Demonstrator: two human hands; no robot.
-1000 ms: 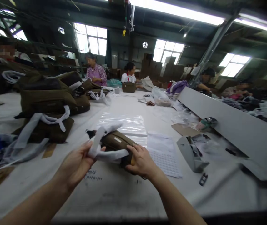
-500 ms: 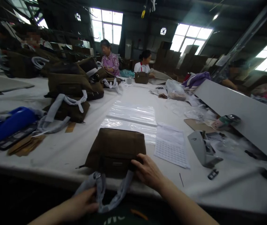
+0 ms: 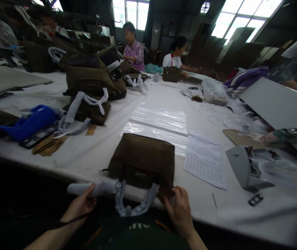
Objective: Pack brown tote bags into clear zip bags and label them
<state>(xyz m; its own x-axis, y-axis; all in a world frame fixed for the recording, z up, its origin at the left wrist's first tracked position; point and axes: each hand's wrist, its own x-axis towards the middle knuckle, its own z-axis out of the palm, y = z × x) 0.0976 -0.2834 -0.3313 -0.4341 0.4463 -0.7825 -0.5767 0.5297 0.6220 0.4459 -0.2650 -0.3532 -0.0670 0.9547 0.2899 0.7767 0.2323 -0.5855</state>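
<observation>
A brown handbag (image 3: 143, 156) lies at the table's front edge, its handle (image 3: 135, 208) wrapped in pale material and hanging toward me. My left hand (image 3: 83, 203) grips a white-wrapped strap (image 3: 103, 188) left of that handle, by a metal ring. At the bag's near right corner, my right hand (image 3: 178, 208) pinches a small flat brown piece (image 3: 165, 194); whether it is joined to the bag I cannot tell. Just beyond the bag lie clear plastic bags (image 3: 159, 119), with a printed sheet (image 3: 206, 161) to their right.
More brown bags (image 3: 88, 78) are piled at the left, near a blue tape dispenser (image 3: 35, 121) and brown paper pieces (image 3: 49, 145). A grey dispenser (image 3: 239, 166) and a bottle (image 3: 281, 136) stand right. Other people work across the table.
My left hand has drawn the wrapped strap out to the left. My right hand has shifted from the bag's side to its near corner, where a brown piece now shows. The view has turned.
</observation>
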